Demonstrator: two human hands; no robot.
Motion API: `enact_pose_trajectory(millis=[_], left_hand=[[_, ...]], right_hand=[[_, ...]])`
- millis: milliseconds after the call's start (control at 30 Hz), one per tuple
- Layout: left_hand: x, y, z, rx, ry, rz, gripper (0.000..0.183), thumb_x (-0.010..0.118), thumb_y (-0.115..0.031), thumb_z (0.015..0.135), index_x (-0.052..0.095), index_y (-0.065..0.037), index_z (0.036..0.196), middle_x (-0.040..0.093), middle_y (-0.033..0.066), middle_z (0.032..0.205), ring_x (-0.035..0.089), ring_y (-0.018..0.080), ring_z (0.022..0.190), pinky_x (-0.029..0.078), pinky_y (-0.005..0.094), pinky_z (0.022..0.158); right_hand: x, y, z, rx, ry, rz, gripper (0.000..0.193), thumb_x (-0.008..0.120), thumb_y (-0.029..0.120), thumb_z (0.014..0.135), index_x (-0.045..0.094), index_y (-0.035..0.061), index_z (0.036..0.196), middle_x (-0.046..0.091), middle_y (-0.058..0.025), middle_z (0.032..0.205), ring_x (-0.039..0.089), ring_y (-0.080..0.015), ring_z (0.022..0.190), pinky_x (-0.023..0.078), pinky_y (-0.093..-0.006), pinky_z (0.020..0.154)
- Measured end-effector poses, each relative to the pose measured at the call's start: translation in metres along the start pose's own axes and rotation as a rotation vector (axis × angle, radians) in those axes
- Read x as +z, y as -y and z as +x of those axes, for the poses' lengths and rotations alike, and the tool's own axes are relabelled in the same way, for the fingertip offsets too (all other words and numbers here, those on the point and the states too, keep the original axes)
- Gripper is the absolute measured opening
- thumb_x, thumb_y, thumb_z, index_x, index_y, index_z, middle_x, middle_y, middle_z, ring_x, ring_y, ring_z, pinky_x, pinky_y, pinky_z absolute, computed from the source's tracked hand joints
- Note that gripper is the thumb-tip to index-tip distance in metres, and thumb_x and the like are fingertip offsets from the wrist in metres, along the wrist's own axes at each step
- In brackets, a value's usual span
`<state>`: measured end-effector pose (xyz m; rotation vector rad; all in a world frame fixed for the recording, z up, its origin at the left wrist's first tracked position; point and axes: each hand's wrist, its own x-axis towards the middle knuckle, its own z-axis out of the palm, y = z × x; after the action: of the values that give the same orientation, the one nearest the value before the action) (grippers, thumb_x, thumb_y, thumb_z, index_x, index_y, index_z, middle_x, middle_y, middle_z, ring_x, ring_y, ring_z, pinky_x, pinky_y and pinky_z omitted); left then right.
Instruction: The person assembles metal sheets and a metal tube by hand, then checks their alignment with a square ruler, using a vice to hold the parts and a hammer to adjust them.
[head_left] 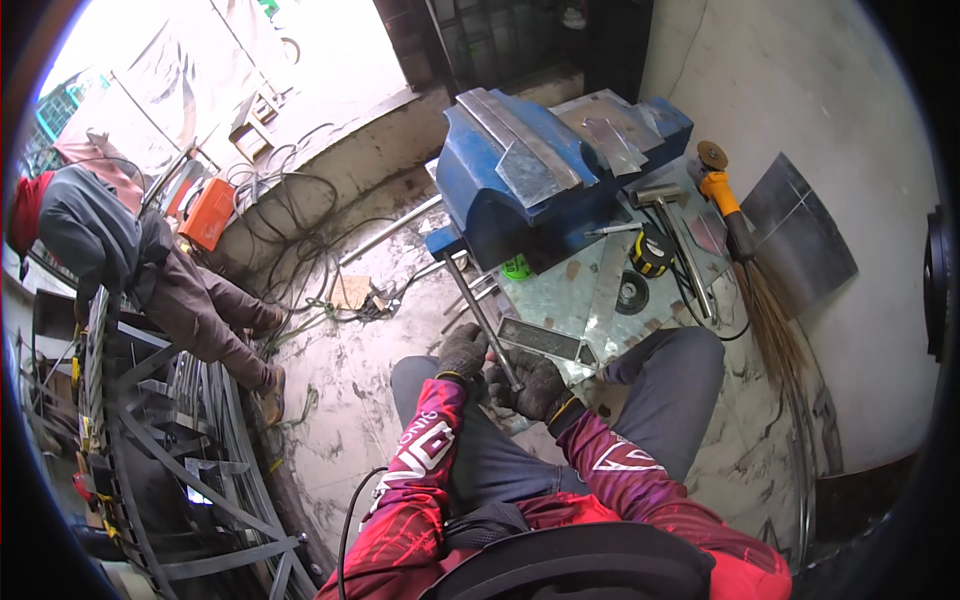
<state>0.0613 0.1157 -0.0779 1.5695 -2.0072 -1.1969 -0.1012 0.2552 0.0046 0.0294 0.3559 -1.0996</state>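
Black curved brim point(570, 572) nearest, steel bar point(478, 311) slanting from blue vise point(478, 190) toward the wearer, gloved left grip point(462, 351) and right grip point(535, 384) part-curled near its free end, presumably for leverage; can't tell whether either is closed on it.

Vise point(500, 185) blue, metal strip point(525, 140) grey. Handle point(483, 315) grey. Person's gloves point(463, 350) dark grey; sleeves point(425, 445) red to purple, white print; jeans point(675, 385) slate blue. Grinder point(720, 190) yellow-orange, disc point(712, 154) brown. Tape measure point(652, 250) black and yellow. Broom point(772, 325) brown. Case point(207, 213) orange. Co-worker's top point(90, 225) grey, trousers point(205, 305) brownish. Floor point(340, 400) pale, dark smudges.
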Motion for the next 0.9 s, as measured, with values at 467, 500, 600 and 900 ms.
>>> enact_pose_trajectory(millis=[467, 500, 600, 900], left_hand=[[-0.009, -0.032, -0.018, 0.101, -0.054, 0.18, 0.023, 0.058, -0.023, 0.095, 0.069, -0.006, 0.105, 0.069, 0.0156, 0.091, 0.068, 0.0304, 0.088, 0.053, 0.0412, 0.081], [-0.006, -0.014, -0.015, 0.098, -0.071, 0.179, 0.023, 0.058, -0.023, 0.095, 0.069, -0.006, 0.105, 0.069, 0.0156, 0.091, 0.068, 0.0304, 0.088, 0.053, 0.0412, 0.081], [-0.003, 0.002, -0.01, 0.015, 0.205, -0.063, 0.027, 0.053, -0.034, 0.099, 0.067, -0.016, 0.113, 0.068, 0.0105, 0.1, 0.064, 0.0325, 0.095, 0.049, 0.0511, 0.082], [-0.02, -0.016, -0.016, 0.154, -0.025, 0.008, 0.03, 0.054, -0.031, 0.096, 0.067, -0.005, 0.105, 0.07, 0.0172, 0.099, 0.069, 0.0293, 0.092, 0.053, 0.04, 0.08]], right_hand=[[-0.063, -0.015, 0.035, 0.012, 0.12, 0.253, 0.048, 0.049, 0.036, 0.103, 0.059, -0.0048, 0.127, 0.067, -0.0278, 0.118, 0.066, -0.0427, 0.109, 0.052, -0.0547, 0.099], [-0.062, -0.017, 0.038, 0.031, 0.191, 0.285, 0.05, 0.048, 0.037, 0.104, 0.059, -0.0053, 0.128, 0.067, -0.028, 0.118, 0.066, -0.0425, 0.109, 0.052, -0.0545, 0.098], [0.012, -0.011, 0.022, -0.037, 0.306, 0.367, 0.061, 0.047, 0.045, 0.103, 0.051, -0.0048, 0.138, 0.064, -0.0287, 0.123, 0.065, -0.0425, 0.108, 0.052, -0.0557, 0.096], [0.042, 0.007, 0.02, 0.048, 0.492, 0.385, 0.081, 0.035, 0.065, 0.1, 0.036, 0.0011, 0.15, 0.061, -0.0281, 0.128, 0.064, -0.0465, 0.108, 0.043, -0.0606, 0.102]])
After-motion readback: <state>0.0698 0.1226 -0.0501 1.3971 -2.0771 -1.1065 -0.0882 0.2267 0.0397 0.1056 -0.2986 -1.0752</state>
